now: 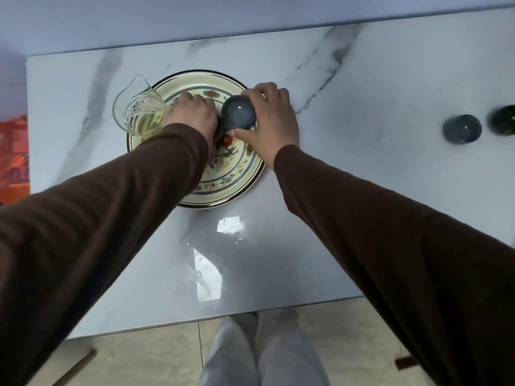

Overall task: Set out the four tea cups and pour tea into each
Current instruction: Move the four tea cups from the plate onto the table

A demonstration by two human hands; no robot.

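Observation:
A floral plate (223,188) lies on the marble table. On its left rim stands a glass pitcher (139,112) with pale yellow tea. My right hand (270,118) grips a grey-blue tea cup (238,111) over the plate's upper middle. My left hand (192,114) is closed over something dark on the plate beside that cup, mostly hidden; I cannot tell what it is. Two more cups stand far right on the table: a grey-blue cup (462,129) and a dark green cup (503,120).
The marble table (362,79) has its near edge at the bottom, with tiled floor and my legs (259,352) below. A red-orange object (14,160) sits past the table's left edge. Glare patches lie near the table's front.

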